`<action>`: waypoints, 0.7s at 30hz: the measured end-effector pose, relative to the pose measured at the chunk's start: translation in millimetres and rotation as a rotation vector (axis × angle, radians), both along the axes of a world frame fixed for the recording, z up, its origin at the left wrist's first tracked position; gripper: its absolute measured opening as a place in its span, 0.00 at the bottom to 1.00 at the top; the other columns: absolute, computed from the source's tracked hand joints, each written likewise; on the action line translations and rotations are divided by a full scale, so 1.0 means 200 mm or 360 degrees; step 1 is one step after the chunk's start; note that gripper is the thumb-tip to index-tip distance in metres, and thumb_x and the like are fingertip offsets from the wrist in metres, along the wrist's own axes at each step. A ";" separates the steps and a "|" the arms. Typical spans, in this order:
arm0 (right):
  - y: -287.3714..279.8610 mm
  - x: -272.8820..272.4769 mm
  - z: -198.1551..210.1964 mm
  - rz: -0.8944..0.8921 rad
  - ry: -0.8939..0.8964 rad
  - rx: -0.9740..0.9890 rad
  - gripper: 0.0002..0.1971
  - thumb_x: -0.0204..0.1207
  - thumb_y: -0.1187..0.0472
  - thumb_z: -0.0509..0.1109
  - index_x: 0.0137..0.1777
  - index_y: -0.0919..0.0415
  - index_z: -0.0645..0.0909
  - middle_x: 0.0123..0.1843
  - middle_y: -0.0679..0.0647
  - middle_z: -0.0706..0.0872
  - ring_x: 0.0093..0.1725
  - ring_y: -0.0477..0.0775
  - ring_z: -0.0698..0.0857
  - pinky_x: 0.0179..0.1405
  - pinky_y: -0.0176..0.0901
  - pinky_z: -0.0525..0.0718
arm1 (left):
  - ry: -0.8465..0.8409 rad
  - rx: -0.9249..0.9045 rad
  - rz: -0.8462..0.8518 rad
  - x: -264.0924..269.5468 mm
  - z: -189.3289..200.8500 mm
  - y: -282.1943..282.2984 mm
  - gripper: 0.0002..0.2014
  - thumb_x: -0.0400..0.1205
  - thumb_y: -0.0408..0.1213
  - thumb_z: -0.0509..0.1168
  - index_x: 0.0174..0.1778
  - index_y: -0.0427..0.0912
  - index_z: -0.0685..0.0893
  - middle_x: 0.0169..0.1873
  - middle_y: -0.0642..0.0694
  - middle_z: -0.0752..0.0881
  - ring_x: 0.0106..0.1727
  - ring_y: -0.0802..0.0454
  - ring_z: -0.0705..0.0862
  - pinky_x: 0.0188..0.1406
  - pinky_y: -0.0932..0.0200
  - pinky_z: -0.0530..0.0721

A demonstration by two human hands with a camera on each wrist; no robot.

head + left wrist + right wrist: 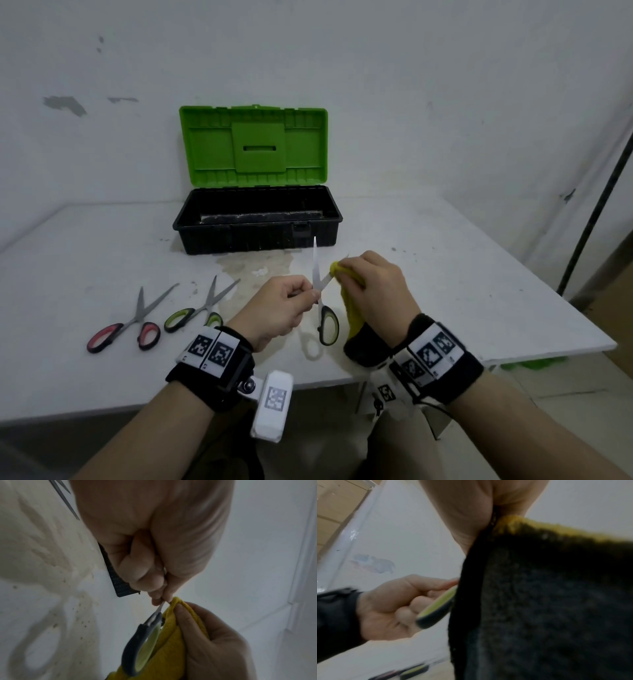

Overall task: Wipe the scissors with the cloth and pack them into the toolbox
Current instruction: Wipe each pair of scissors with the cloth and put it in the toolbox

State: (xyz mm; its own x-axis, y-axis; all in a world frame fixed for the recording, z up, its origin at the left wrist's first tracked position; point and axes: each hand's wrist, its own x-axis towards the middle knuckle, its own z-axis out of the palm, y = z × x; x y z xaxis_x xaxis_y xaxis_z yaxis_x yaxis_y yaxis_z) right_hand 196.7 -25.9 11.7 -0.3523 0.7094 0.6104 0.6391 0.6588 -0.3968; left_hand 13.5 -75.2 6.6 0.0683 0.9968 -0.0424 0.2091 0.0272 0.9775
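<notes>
On the left of the white table (102, 246), well in from its left edge, red-handled scissors (126, 329) lie blades apart, bare tabletop all round them. Just right, a green-handled pair (195, 313) lies open too, its near loop partly hidden by the left wrist. Behind the middle stands the toolbox (257, 226), green lid up against the wall, black tray open. The left hand (277, 308) pinches the held scissors (323, 298) near the pivot, one blade upright, handle hanging. The right hand (376, 287) clamps the yellow cloth (352, 305) round the other blade. Bare tabletop runs to the right edge beyond.
</notes>
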 end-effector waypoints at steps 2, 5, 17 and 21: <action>0.06 0.03 0.04 -0.0117 0.0080 -0.0012 0.07 0.78 0.57 0.73 0.51 0.58 0.88 0.43 0.53 0.84 0.40 0.53 0.83 0.43 0.47 0.84 | -0.0012 -0.0031 0.0013 0.00 0.00 0.00 0.10 0.88 0.32 0.63 0.41 0.36 0.81 0.22 0.52 0.73 0.20 0.57 0.65 0.15 0.66 0.61; 0.07 0.05 0.09 -0.0144 0.0125 0.0027 0.07 0.79 0.57 0.72 0.52 0.58 0.88 0.44 0.51 0.85 0.41 0.49 0.82 0.44 0.38 0.81 | -0.0055 -0.0094 0.0020 0.00 -0.01 0.00 0.09 0.88 0.34 0.63 0.43 0.36 0.82 0.23 0.51 0.74 0.20 0.58 0.65 0.16 0.66 0.60; -0.01 0.01 0.00 -0.0023 0.0036 0.0001 0.07 0.77 0.57 0.73 0.52 0.58 0.88 0.43 0.52 0.85 0.39 0.53 0.84 0.41 0.44 0.83 | -0.0038 -0.0010 -0.0007 0.00 0.01 0.00 0.12 0.88 0.32 0.63 0.38 0.38 0.81 0.20 0.54 0.73 0.20 0.57 0.65 0.14 0.67 0.60; 0.08 0.06 0.08 -0.0206 0.0152 -0.0032 0.08 0.78 0.57 0.72 0.51 0.59 0.88 0.44 0.53 0.86 0.43 0.53 0.83 0.47 0.47 0.83 | -0.0040 -0.0063 -0.0009 0.00 0.01 0.00 0.10 0.88 0.33 0.63 0.41 0.36 0.81 0.22 0.53 0.74 0.20 0.58 0.65 0.14 0.67 0.61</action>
